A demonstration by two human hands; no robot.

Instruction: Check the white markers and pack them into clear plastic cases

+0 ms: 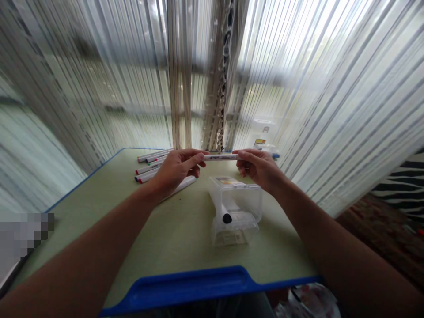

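A white marker point(220, 157) with dark print along its barrel is held level above the table. My left hand point(180, 167) pinches its left end, and my right hand point(260, 165) pinches the right end. Below them, a clear plastic case point(236, 198) lies on its side, its mouth facing me. One marker with a round black end point(227, 218) rests inside it. Beside and partly behind my left hand lie several white markers point(149, 170) with coloured ends. A separate marker point(182, 185) lies under my left wrist, partly hidden.
The pale table point(185, 234) has a blue rim with a shallow tray point(192, 282) at the front. Behind my right hand stands another clear case point(263, 137) with a blue item near it. Sheer curtains point(132, 79) hang along the far side. A plastic bag point(308, 300) sits below the front edge.
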